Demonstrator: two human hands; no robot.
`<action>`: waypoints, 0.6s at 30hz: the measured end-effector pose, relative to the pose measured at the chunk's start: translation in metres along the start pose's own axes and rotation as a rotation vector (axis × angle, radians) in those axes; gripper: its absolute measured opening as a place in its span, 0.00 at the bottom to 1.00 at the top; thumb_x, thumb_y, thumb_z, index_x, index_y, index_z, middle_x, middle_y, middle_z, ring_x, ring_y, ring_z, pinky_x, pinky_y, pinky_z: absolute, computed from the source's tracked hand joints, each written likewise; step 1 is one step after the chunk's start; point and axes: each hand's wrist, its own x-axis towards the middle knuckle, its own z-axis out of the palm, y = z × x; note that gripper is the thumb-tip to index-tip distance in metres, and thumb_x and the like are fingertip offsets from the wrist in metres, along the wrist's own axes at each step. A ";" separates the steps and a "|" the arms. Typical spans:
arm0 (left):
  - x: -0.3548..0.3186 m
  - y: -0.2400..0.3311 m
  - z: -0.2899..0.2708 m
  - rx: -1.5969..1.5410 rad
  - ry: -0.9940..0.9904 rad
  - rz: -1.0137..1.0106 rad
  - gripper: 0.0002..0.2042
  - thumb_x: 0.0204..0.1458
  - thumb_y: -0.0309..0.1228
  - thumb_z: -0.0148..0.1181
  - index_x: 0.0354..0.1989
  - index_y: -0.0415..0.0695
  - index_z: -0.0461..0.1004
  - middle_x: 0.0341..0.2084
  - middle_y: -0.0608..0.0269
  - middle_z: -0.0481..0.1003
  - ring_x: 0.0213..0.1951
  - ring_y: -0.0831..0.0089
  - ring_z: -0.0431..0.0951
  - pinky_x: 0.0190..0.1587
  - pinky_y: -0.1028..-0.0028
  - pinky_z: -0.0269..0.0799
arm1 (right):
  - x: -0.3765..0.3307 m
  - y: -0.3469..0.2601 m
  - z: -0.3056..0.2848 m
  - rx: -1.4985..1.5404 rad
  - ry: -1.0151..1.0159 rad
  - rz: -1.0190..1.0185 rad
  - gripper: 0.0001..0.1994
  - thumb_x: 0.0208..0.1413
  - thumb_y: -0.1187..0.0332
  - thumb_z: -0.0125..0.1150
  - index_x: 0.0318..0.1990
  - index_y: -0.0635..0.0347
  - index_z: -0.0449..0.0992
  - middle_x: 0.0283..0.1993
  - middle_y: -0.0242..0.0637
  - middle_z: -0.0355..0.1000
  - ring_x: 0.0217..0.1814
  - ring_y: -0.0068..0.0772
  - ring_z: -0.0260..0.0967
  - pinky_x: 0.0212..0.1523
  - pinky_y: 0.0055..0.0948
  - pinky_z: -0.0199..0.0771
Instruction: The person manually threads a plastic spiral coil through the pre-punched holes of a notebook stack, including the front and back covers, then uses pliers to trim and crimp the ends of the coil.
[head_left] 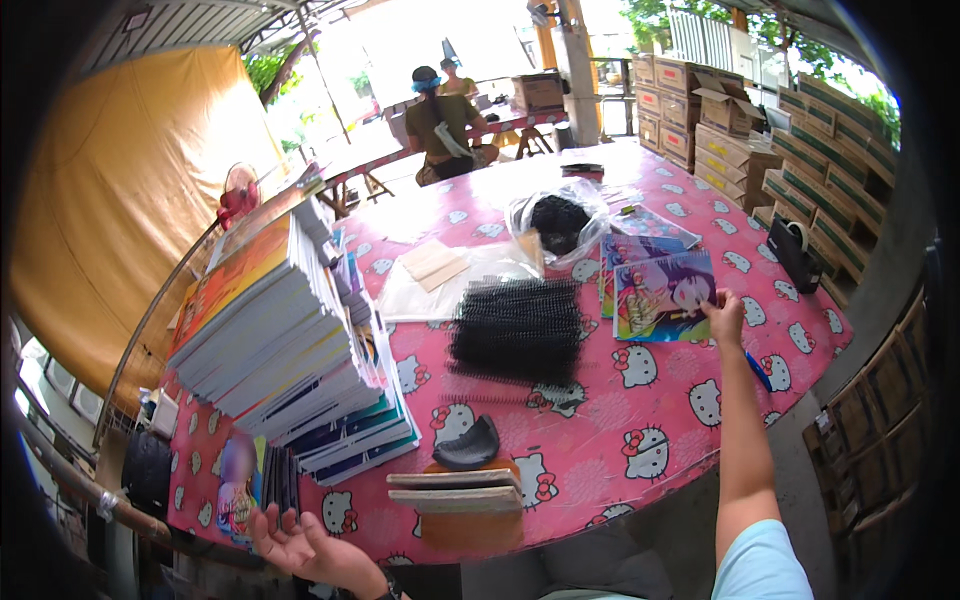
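Left: the tall, uneven stack of white-edged paper booklets could slide if bumped. My left hand is empty, palm up, fingers loosely curled, near its foot. Centre: the thin black binding coils could tangle if dragged. Right: the glossy, multicoloured rectangular booklet lies on the pink patterned tablecloth, overlapping another; uneven pressure could skew it. My right hand meets its right edge, arm extended, fingertips close; pinch or mere touch, I cannot tell.
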 end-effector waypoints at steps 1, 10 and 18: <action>-0.004 0.005 0.004 -0.071 -0.069 0.005 0.24 0.48 0.26 0.58 0.56 0.38 0.63 0.54 0.55 0.64 0.54 0.65 0.66 0.53 0.68 0.62 | -0.003 -0.020 -0.012 0.172 -0.095 -0.056 0.13 0.42 0.77 0.68 0.36 0.61 0.71 0.32 0.29 0.71 0.32 0.19 0.64 0.35 0.21 0.67; -0.036 0.034 0.068 -0.496 -0.725 -0.320 0.32 0.45 0.25 0.64 0.61 0.39 0.59 0.60 0.55 0.60 0.62 0.67 0.58 0.63 0.62 0.49 | -0.207 -0.249 -0.027 0.998 -0.542 -0.120 0.16 0.47 0.85 0.61 0.41 0.61 0.66 0.40 0.35 0.73 0.43 0.25 0.72 0.44 0.25 0.74; -0.004 -0.002 0.033 -0.681 -0.827 -0.317 0.10 0.49 0.19 0.60 0.37 0.41 0.66 0.33 0.62 0.69 0.35 0.75 0.70 0.39 0.76 0.70 | -0.266 -0.224 0.009 0.641 -0.798 -0.384 0.12 0.48 0.84 0.60 0.41 0.62 0.75 0.37 0.37 0.73 0.38 0.30 0.73 0.38 0.26 0.72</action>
